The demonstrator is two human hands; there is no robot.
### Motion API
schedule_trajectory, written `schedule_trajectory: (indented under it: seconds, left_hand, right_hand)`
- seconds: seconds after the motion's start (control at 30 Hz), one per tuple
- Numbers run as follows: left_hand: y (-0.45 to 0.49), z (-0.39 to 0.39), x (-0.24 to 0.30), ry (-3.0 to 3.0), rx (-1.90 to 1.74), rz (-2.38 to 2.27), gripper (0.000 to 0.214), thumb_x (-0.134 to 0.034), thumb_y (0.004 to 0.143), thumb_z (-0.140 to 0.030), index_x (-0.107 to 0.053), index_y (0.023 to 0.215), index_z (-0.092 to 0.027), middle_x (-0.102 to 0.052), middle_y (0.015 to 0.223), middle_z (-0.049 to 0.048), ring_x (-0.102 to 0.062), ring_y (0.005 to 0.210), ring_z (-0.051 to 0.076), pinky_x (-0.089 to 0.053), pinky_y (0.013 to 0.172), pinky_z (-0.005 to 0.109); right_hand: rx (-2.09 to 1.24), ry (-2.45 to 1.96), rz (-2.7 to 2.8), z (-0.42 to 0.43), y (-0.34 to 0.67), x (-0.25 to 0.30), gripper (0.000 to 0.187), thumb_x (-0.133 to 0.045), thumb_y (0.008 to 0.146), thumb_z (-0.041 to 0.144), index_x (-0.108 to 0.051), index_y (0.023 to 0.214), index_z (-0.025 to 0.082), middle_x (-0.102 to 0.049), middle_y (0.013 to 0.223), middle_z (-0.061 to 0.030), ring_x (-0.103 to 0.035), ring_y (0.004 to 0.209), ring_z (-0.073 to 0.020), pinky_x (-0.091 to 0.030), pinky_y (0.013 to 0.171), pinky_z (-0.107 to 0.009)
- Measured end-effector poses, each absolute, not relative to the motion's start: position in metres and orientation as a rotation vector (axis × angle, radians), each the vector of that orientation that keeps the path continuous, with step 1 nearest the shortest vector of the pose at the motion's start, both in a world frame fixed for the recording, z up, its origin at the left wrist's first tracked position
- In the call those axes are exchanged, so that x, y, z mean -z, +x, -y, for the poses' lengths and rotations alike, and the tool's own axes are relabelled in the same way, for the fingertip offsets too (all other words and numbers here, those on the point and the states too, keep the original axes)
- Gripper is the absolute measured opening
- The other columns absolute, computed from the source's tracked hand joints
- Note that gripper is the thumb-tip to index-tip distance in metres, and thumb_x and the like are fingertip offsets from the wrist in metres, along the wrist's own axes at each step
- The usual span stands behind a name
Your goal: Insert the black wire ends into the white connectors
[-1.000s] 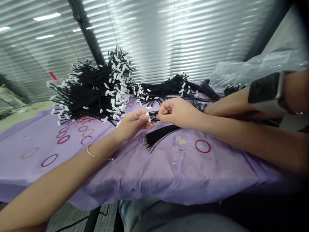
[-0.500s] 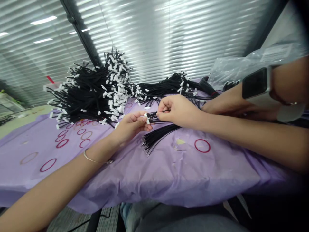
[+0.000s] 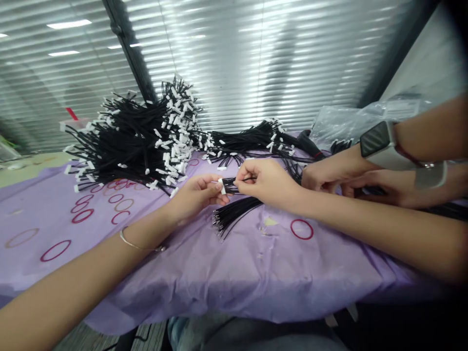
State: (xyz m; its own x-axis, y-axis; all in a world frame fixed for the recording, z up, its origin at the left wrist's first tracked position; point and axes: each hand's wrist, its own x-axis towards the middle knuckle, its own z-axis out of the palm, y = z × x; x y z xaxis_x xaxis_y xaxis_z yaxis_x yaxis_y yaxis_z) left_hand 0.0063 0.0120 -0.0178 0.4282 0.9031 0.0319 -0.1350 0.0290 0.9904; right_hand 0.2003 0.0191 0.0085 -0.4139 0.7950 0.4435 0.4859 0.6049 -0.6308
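The small white plug point(image 3: 221, 185), just above the loose bundle of black wires point(image 3: 234, 213) on the purple surface point(image 3: 226, 273), stays clamped in the left hand point(image 3: 195, 195). The right hand point(image 3: 265, 181) has closed back in and pinches one thin wire point(image 3: 245, 179) by the plug. A co-worker's hands point(image 3: 340, 175) have moved in right of the bundle.

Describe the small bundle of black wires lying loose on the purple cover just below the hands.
The loose wire bundle is a thin sheaf of black, plastic-coated wires, lying flat on the purple cover. It runs diagonally, its near ends fanned out slightly toward the lower left and showing small bare or metallic tips, its far end passing under the right hand. No white connectors show on it. The left hand is close beside it; contact cannot be told.
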Motion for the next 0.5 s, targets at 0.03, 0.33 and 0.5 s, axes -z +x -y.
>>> schedule_trajectory:
  seconds: [0.03,0.33,0.5]
  left_hand:
    - [0.0058,-0.0125,0.0183,1.290,-0.942,-0.779,0.019,-0.067,0.078,-0.025,-0.062,0.088,-0.010,-0.066,0.073,0.0027,-0.063,0.063,0.008,-0.051,0.065,0.019]
    - [0.0030,-0.0152,0.0220,1.305,-0.927,-0.776,0.019,-0.065,0.080,-0.024,-0.061,0.092,-0.009,-0.066,0.075,0.0028,-0.063,0.064,0.008,-0.050,0.065,0.018]
    - [0.0035,-0.0138,0.0211,1.336,-0.914,-0.783,0.024,-0.068,0.078,-0.028,-0.061,0.090,-0.009,-0.066,0.070,0.0031,-0.062,0.062,0.008,-0.050,0.064,0.018]
  right_hand:
    - [-0.525,-0.990,2.086,-0.0191,0.2001,-0.0074,0.005,-0.057,0.070,0.016,-0.061,0.069,0.012,-0.055,0.059,0.0034,-0.045,0.053,-0.0050,-0.031,0.053,-0.018]
    - [-0.537,-0.999,2.137,-0.0220,0.2008,-0.0023,0.007,-0.055,0.073,0.016,-0.061,0.071,0.012,-0.056,0.062,0.0026,-0.046,0.055,-0.0056,-0.030,0.055,-0.020]
    - [-0.558,-0.969,2.115,-0.0219,0.2007,-0.0004,0.010,-0.056,0.077,0.020,-0.061,0.072,0.012,-0.055,0.061,0.0028,-0.044,0.054,-0.0055,-0.029,0.054,-0.020]
